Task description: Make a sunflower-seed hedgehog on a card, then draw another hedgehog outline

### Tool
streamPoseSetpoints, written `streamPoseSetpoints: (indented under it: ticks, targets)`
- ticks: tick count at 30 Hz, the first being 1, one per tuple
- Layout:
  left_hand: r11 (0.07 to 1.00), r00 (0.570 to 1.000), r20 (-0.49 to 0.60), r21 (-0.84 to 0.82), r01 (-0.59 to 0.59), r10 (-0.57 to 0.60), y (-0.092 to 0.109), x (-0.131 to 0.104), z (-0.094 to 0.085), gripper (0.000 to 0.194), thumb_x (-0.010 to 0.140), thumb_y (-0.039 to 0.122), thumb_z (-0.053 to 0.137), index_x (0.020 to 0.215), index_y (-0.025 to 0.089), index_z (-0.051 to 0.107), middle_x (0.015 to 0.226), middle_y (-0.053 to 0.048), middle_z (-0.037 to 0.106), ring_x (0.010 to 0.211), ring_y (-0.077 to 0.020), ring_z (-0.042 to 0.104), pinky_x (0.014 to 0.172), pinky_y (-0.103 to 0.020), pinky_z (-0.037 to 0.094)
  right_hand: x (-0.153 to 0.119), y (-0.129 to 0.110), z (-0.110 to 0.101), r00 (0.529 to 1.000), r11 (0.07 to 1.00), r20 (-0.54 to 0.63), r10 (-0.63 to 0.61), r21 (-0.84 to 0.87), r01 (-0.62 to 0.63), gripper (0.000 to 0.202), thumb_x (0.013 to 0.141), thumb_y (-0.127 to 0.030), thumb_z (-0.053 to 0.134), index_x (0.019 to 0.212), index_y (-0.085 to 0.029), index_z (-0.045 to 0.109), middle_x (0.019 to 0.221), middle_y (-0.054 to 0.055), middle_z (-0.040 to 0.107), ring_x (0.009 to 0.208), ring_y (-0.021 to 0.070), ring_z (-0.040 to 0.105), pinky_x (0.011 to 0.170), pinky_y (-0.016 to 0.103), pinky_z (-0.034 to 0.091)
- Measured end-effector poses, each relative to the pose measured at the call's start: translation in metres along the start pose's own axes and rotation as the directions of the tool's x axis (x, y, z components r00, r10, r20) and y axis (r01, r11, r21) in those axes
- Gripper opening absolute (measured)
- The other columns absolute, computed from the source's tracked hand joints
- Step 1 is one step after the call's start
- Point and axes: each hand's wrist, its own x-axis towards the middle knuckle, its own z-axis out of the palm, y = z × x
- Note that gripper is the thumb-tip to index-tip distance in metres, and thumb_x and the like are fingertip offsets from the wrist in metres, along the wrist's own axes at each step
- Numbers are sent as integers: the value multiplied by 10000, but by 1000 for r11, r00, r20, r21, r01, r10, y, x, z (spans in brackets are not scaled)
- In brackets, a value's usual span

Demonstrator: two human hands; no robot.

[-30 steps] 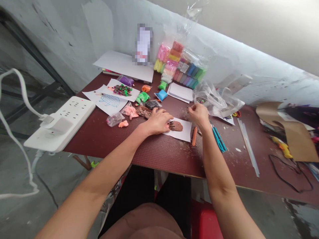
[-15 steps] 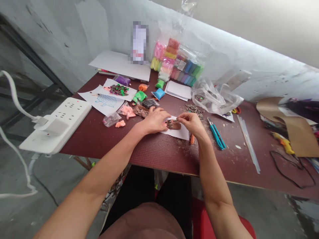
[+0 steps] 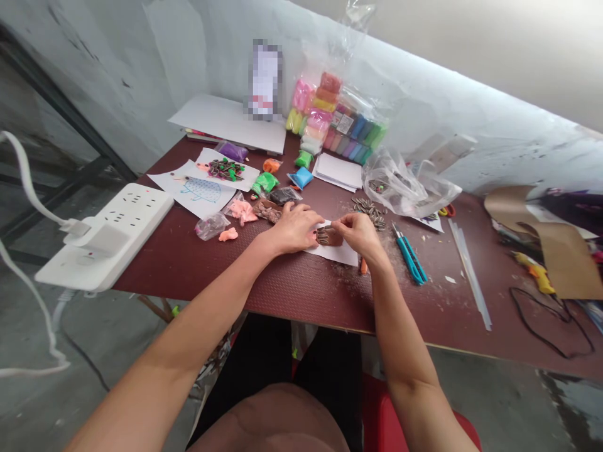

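Observation:
A flat brown clay shape (image 3: 335, 238) with several striped seeds (image 3: 322, 235) on it lies on a small white sheet (image 3: 346, 255). From the left, my left hand (image 3: 296, 230) rests over the sheet's edge, its fingers apart and touching the shape's pink end. My right hand (image 3: 360, 233) is pinched at the shape's upper right, over the clay; a seed seems to be between thumb and index finger, mostly hidden. Behind my right hand sits a loose pile of striped seeds (image 3: 372, 213).
Teal scissors (image 3: 411, 254) lie right of my right hand, with an orange tool (image 3: 363, 265) nearer. Bagged clay (image 3: 242, 212), a drawing (image 3: 200, 191) and a power strip (image 3: 127, 220) are on the left. A plastic bag (image 3: 400, 185) and glue sticks (image 3: 471, 276) are on the right.
My right hand has shifted slightly left and closer to the seeds on the brown shape. The seed it holds shows less than before. My left hand stays in place.

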Motion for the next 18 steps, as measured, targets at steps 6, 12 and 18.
streamPoseSetpoints:
  ticks: [6,12,18]
  targets:
    - [1000,1000,-16,4,-7,7,-1,0,2,446,818,234,634,1261,224,684,1317,-85,721,1393,-339,492,1169,-546,263,1,0,3,999,999,33,7,-42,-5,239,866,-320,642,771,-145,774,714,59,736,636,146,594,603,268,370]
    - [1000,1000,-14,10,-4,4,-1,1,3,456,817,240,635,1269,210,686,1319,-89,720,1391,-338,492,1169,-539,261,0,-6,3,999,992,25,20,-121,-17,227,875,-306,638,761,-158,767,701,51,719,636,143,577,602,270,347]
    - [1000,1000,-22,5,-14,14,-1,1,2,428,819,251,632,1242,232,695,1283,-86,729,1373,-340,505,1157,-542,272,1,-12,4,999,985,32,9,-174,-3,222,890,-283,638,731,-170,746,707,45,712,661,149,569,607,275,328]
